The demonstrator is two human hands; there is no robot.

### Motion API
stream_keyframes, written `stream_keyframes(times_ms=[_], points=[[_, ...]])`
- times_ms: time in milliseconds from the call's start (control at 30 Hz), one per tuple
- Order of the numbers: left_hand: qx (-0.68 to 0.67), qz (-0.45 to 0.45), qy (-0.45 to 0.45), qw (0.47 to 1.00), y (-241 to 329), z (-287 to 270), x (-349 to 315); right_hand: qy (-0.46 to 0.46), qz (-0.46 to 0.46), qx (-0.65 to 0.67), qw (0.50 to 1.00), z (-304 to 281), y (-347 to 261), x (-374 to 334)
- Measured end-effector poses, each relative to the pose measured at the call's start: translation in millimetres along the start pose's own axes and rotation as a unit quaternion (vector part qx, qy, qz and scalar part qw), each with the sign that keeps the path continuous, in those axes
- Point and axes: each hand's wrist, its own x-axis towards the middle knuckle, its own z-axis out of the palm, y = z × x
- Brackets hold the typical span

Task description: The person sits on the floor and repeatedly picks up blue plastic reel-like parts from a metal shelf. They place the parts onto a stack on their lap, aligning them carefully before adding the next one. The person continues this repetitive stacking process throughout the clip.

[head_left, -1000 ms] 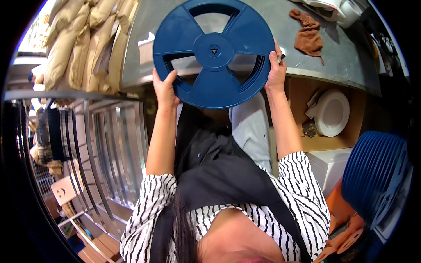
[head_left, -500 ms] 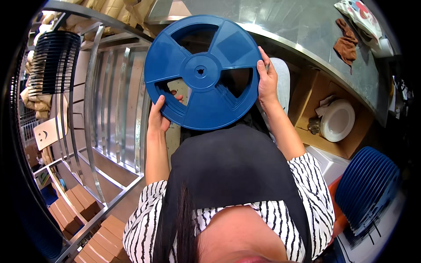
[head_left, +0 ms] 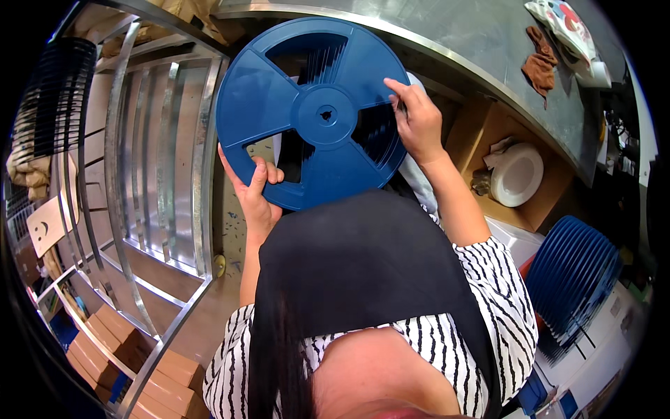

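A large blue plastic reel (head_left: 269, 80), with wide cutouts around a round hub, is held up in front of my dark apron. Through the cutouts more thin blue edges show behind its front face. My left hand (head_left: 259, 190) grips the rim at the lower left, fingertips coming through the lower-left cutout. At the right rim is my right hand (head_left: 420, 124), its back turned up. Its index finger stretches over the reel's face, apart from the bent lower fingers, which are partly hidden. Whether those touch the rim I cannot tell.
A metal rack (head_left: 164, 167) stands on the left, with cardboard boxes (head_left: 105, 342) low down. A steel table (head_left: 447, 35) holds a brown cloth (head_left: 539, 64). Below it, an open carton (head_left: 474, 143) contains a white ring-shaped roll (head_left: 518, 174). Stacked blue reels (head_left: 572, 279) stand at right.
The reel has shifted slightly left, and the rectangular patch on its face no longer shows. My right hand has left its thumb-in-front grip on the rim and turned over, index finger extended.
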Motion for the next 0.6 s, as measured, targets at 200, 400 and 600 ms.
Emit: stream_keyframes(times_ms=[200, 400, 600], points=[[0.013, 0.002, -0.003, 1.000, -9, 6, -1, -0.098, 0.290, 0.211, 0.928, 4, 23, -16], [0.029, 0.000, -0.009, 1.000, -11, 10, -2, -0.129, 0.307, 0.201, 0.921, 12, 31, -21], [0.040, 0.008, 0.003, 0.999, -13, 11, -1, -0.123, 0.288, 0.238, 0.919, 22, 40, -28]])
